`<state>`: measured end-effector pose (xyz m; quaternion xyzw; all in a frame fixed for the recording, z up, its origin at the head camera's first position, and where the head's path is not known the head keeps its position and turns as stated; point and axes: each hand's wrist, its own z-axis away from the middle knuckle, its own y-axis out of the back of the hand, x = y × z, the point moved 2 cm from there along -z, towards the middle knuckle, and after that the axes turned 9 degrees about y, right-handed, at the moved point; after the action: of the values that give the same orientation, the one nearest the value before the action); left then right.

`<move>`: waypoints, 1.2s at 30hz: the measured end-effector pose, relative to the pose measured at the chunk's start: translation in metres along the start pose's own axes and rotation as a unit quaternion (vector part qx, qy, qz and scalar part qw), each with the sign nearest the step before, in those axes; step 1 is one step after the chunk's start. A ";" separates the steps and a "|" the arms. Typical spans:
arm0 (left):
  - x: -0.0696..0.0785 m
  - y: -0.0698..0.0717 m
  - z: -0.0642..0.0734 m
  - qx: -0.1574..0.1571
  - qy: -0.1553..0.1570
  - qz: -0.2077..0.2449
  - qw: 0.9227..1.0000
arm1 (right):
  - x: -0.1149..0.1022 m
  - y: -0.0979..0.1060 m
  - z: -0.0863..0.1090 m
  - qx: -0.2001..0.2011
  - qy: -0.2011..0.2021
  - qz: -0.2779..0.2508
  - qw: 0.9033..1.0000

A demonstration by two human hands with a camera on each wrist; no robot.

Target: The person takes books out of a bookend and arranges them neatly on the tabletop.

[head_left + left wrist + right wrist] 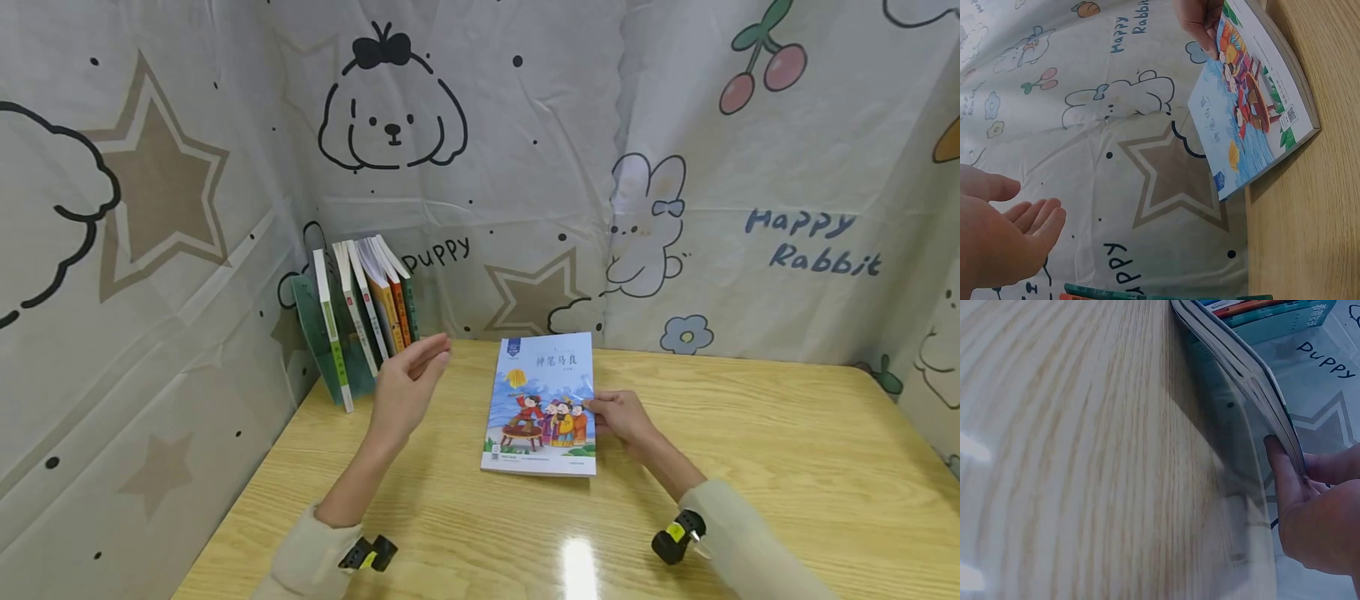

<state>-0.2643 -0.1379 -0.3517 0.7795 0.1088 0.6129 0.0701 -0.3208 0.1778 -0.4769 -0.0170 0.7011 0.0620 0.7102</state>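
Right fingers (604,403) pinch the book (540,408) titled "神笔马良"; left fingers (424,348) extend loosely, empty.

The picture book (540,408) has a blue cover, paler at its far end, with figures in red, purple, yellow and orange. Pale yellow wood grain streaks the table (772,450), and the off-white cloth backdrop (525,192) carries tan stars, pink cherries and black-outlined animals. At far left, the standing books (385,308) show white, green and orange spines beside a green bookend (310,329).
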 end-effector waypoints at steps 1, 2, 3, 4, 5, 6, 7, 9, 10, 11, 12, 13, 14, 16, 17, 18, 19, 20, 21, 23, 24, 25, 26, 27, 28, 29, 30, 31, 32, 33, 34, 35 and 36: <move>0.000 0.001 0.000 0.000 0.001 0.001 1.000 | 0.001 0.000 -0.001 0.000 -0.001 0.003 1.000; 0.000 0.002 0.000 0.001 0.002 0.002 1.000 | 0.002 -0.001 -0.002 0.002 -0.002 0.007 1.000; 0.000 0.003 0.000 0.002 0.003 0.002 1.000 | 0.003 -0.001 -0.004 0.007 -0.007 0.009 1.000; -0.001 0.004 0.000 0.003 0.005 0.003 1.000 | 0.004 -0.002 -0.004 0.006 -0.009 0.011 1.000; -0.001 0.005 0.000 0.006 0.008 0.003 1.000 | 0.005 -0.002 -0.005 0.006 -0.013 0.011 1.000; -0.002 0.006 0.000 0.009 0.010 0.004 1.000 | 0.006 -0.003 -0.006 0.005 -0.017 0.010 1.000; -0.003 0.007 -0.001 0.012 0.014 0.003 1.000 | 0.006 -0.003 -0.006 0.005 -0.022 0.010 1.000; -0.005 0.010 -0.001 0.019 0.019 0.000 1.000 | 0.008 -0.002 -0.007 0.005 -0.034 0.009 0.999; -0.006 0.011 -0.002 0.022 0.021 -0.001 1.000 | 0.008 -0.002 -0.007 0.003 -0.038 0.009 0.999; -0.006 0.013 -0.002 0.025 0.021 -0.004 0.999 | 0.009 -0.002 -0.007 0.004 -0.043 0.008 0.999; -0.007 0.014 -0.002 0.028 0.022 -0.004 0.999 | 0.009 -0.002 -0.007 0.003 -0.046 0.009 0.999; -0.008 0.016 -0.003 0.032 0.023 -0.004 0.999 | 0.009 -0.002 -0.007 0.004 -0.050 0.011 0.999; -0.009 0.018 -0.004 0.036 0.024 -0.003 0.999 | 0.009 -0.002 -0.007 0.003 -0.053 0.010 0.999; -0.010 0.022 -0.005 0.051 0.025 -0.002 0.998 | 0.008 -0.001 -0.007 0.001 -0.058 0.013 0.998; -0.011 0.024 -0.006 0.059 0.026 -0.003 0.998 | 0.007 -0.001 -0.007 0.000 -0.060 0.018 0.998; -0.012 0.026 -0.007 0.069 0.026 0.000 0.997 | 0.006 -0.001 -0.007 -0.001 -0.060 0.025 0.998; -0.013 0.028 -0.008 0.078 0.025 0.002 0.997 | 0.005 0.000 -0.007 -0.001 -0.060 0.034 0.998; -0.014 0.030 -0.008 0.089 0.024 0.002 0.996 | 0.004 0.000 -0.008 0.001 -0.059 0.045 0.997; -0.016 0.031 -0.009 0.102 0.023 0.001 0.995 | 0.002 0.000 -0.008 0.003 -0.059 0.060 0.996; -0.019 0.035 -0.010 0.127 0.018 0.003 0.992 | 0.001 0.000 -0.008 0.007 -0.053 0.091 0.994; -0.022 0.038 -0.010 0.141 0.016 0.008 0.990 | 0.000 0.000 -0.008 0.009 -0.050 0.104 0.993; -0.024 0.040 -0.011 0.156 0.013 0.013 0.988 | -0.001 0.000 -0.009 0.012 -0.049 0.119 0.992; -0.026 0.043 -0.011 0.172 0.008 0.015 0.985 | -0.001 0.000 -0.009 0.014 -0.048 0.131 0.990; -0.027 0.045 -0.012 0.190 0.003 0.018 0.982 | -0.001 0.000 -0.009 0.014 -0.045 0.143 0.989; -0.029 0.048 -0.013 0.208 -0.002 0.020 0.978 | -0.002 0.000 -0.009 0.015 -0.043 0.151 0.987; -0.030 0.050 -0.015 0.225 -0.009 0.021 0.974 | -0.002 0.000 -0.008 0.016 -0.042 0.155 0.987; -0.032 0.052 -0.016 0.241 -0.014 0.023 0.970 | -0.003 0.000 -0.008 0.017 -0.043 0.155 0.987; -0.033 0.054 -0.018 0.255 -0.019 0.021 0.967 | -0.003 0.001 -0.008 0.019 -0.044 0.154 0.987; -0.034 0.055 -0.020 0.268 -0.021 0.017 0.963 | -0.003 0.001 -0.007 0.016 -0.042 0.149 0.988; -0.036 0.057 -0.021 0.279 -0.020 0.014 0.960 | -0.003 0.001 -0.007 0.017 -0.043 0.143 0.989; -0.038 0.059 -0.023 0.289 -0.017 0.009 0.957 | -0.002 0.001 -0.007 0.018 -0.045 0.135 0.990; -0.039 0.061 -0.024 0.295 -0.014 0.003 0.955 | -0.002 0.001 -0.007 0.015 -0.045 0.126 0.991; -0.042 0.064 -0.026 0.299 -0.008 -0.005 0.954 | -0.002 0.001 -0.008 0.012 -0.045 0.122 0.991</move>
<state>-0.2937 -0.2111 -0.3691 0.7688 0.2905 0.5459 -0.1628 -0.3287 0.1779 -0.4752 0.0801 0.6660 0.1400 0.7283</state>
